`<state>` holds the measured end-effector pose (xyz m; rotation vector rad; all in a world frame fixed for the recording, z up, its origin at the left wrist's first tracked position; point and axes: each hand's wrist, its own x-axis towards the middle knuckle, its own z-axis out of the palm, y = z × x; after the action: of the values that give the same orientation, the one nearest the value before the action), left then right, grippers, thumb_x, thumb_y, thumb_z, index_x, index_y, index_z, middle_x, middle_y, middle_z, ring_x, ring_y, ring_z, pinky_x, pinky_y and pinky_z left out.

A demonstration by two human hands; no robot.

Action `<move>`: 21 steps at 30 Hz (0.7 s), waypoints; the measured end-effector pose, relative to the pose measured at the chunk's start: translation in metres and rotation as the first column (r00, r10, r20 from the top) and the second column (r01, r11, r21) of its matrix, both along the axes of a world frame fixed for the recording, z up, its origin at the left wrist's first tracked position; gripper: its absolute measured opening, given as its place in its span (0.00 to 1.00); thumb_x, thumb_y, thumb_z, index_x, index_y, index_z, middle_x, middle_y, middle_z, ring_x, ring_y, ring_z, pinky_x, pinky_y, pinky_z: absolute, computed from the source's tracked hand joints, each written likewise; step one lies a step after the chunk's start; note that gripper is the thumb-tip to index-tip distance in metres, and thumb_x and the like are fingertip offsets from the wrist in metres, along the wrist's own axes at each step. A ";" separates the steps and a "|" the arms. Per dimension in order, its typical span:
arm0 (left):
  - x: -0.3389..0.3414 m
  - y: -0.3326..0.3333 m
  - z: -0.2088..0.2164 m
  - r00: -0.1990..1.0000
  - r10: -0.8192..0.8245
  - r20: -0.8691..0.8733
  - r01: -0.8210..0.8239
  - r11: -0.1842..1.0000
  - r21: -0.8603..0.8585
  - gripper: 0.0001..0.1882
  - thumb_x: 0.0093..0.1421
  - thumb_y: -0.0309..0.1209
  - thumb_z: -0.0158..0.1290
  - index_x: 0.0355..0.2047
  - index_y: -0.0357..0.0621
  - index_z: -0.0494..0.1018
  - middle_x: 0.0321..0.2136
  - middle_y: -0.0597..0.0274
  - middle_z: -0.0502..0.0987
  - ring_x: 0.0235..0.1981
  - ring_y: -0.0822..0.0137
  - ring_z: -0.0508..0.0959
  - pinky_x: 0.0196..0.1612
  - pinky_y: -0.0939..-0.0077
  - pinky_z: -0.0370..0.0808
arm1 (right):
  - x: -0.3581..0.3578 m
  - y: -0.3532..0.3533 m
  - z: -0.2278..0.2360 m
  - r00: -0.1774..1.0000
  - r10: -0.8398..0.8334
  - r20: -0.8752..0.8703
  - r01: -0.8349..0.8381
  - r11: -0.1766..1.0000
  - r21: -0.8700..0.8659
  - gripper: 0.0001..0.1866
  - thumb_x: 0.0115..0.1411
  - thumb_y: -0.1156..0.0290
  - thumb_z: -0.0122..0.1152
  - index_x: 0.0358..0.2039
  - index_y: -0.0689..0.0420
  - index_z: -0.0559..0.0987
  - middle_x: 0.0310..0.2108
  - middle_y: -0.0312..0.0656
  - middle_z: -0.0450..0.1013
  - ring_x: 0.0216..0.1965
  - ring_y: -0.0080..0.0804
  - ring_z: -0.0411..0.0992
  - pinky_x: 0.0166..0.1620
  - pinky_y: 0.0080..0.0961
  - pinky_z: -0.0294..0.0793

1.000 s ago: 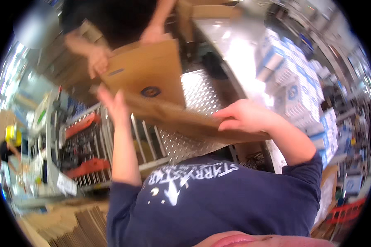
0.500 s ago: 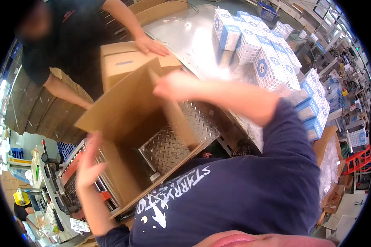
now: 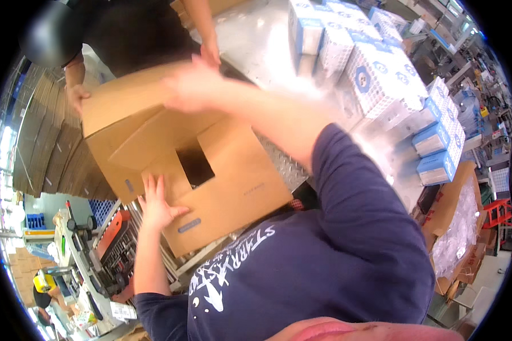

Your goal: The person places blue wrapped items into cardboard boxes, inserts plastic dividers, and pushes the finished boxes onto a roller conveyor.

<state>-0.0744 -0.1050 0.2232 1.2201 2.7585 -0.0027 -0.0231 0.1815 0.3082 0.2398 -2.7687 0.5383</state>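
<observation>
A brown cardboard box (image 3: 233,187) lies before me with flaps folded inward, leaving a dark gap between them. My left hand (image 3: 160,204) rests on the near left flaps, its fingers spread. Over the far side of the box is my right hand (image 3: 190,90), blurred by motion, so its fingers cannot be made out. Beyond it rises a broad cardboard panel (image 3: 125,94); whether it belongs to this box or to another one, I cannot tell. A co-worker's hand (image 3: 77,98) grips that panel's left end, and their other hand (image 3: 210,53) is near its right end.
Flattened cardboard (image 3: 51,136) is stacked at the left. On the metal table (image 3: 250,34) stand several blue-and-white cartons (image 3: 375,74). A box with clear plastic bags (image 3: 458,238) sits at right. Rollers and a red-orange bar (image 3: 112,238) lie left of the box.
The box stood open, with patterned metal plate showing through it; now flaps cover most of that opening. My left hand has come onto the flaps, and my right has moved left and farther away.
</observation>
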 end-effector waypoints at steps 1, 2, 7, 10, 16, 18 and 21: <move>0.002 -0.004 -0.005 0.998 0.039 -0.046 -0.035 0.996 0.088 0.59 0.31 0.48 0.67 0.61 0.45 0.49 0.62 0.43 0.48 0.63 0.49 0.49 0.60 0.43 0.47 | -0.001 0.002 0.003 0.951 -0.096 0.292 0.035 0.978 0.206 0.17 0.53 0.54 0.55 0.30 0.55 0.79 0.26 0.43 0.75 0.31 0.41 0.74 0.34 0.35 0.73; 0.004 -0.015 -0.010 0.993 0.082 -0.085 -0.067 0.983 0.172 0.60 0.31 0.47 0.68 0.62 0.43 0.48 0.62 0.44 0.49 0.63 0.51 0.51 0.61 0.47 0.49 | 0.025 -0.019 0.005 0.972 -0.107 0.207 0.072 0.983 0.169 0.21 0.54 0.50 0.53 0.28 0.57 0.78 0.24 0.45 0.75 0.31 0.41 0.74 0.33 0.37 0.73; 0.010 -0.087 -0.056 0.492 -0.074 0.867 -0.602 0.691 0.400 0.50 0.39 0.27 0.63 0.61 0.35 0.48 0.55 0.53 0.63 0.57 0.60 0.63 0.56 0.67 0.63 | 0.116 -0.015 -0.120 0.970 0.138 0.201 -0.167 0.977 0.134 0.35 0.56 0.45 0.48 0.59 0.52 0.60 0.62 0.47 0.51 0.64 0.43 0.46 0.62 0.51 0.42; 0.022 -0.075 -0.130 0.280 -0.134 0.950 -0.599 0.749 0.283 0.30 0.57 0.36 0.51 0.59 0.40 0.57 0.52 0.59 0.68 0.53 0.65 0.67 0.50 0.71 0.67 | 0.139 0.070 -0.134 0.902 -0.310 0.300 0.277 0.949 0.149 0.30 0.60 0.49 0.44 0.60 0.48 0.59 0.62 0.42 0.53 0.64 0.38 0.46 0.63 0.44 0.44; 0.061 -0.124 -0.324 0.097 0.040 0.994 -0.957 0.278 0.082 0.22 0.58 0.46 0.51 0.45 0.43 0.70 0.40 0.61 0.73 0.37 0.69 0.71 0.36 0.70 0.70 | 0.194 0.157 -0.217 0.582 -0.729 0.360 0.813 0.518 -0.265 0.25 0.64 0.53 0.35 0.52 0.56 0.68 0.48 0.52 0.68 0.50 0.51 0.65 0.54 0.40 0.61; 0.039 -0.175 -0.235 0.370 0.008 0.929 -0.899 0.254 0.356 0.15 0.57 0.33 0.52 0.44 0.40 0.70 0.40 0.60 0.73 0.40 0.70 0.71 0.44 0.75 0.69 | 0.194 0.099 -0.214 0.534 -0.693 0.483 0.842 0.385 -0.379 0.19 0.64 0.59 0.37 0.45 0.57 0.73 0.45 0.55 0.68 0.44 0.56 0.67 0.49 0.42 0.66; -0.003 -0.236 -0.057 0.602 0.010 0.798 -0.735 0.398 0.549 0.20 0.57 0.35 0.47 0.47 0.36 0.69 0.43 0.56 0.74 0.44 0.65 0.73 0.48 0.69 0.70 | 0.162 0.009 -0.244 0.794 -0.209 0.571 0.604 0.163 -0.780 0.29 0.64 0.47 0.34 0.60 0.48 0.61 0.61 0.43 0.56 0.63 0.35 0.50 0.62 0.35 0.48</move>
<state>-0.0776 -0.3409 0.1661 0.3004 2.1437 1.7187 0.1393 0.1909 0.0643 -0.9854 -1.9984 2.0614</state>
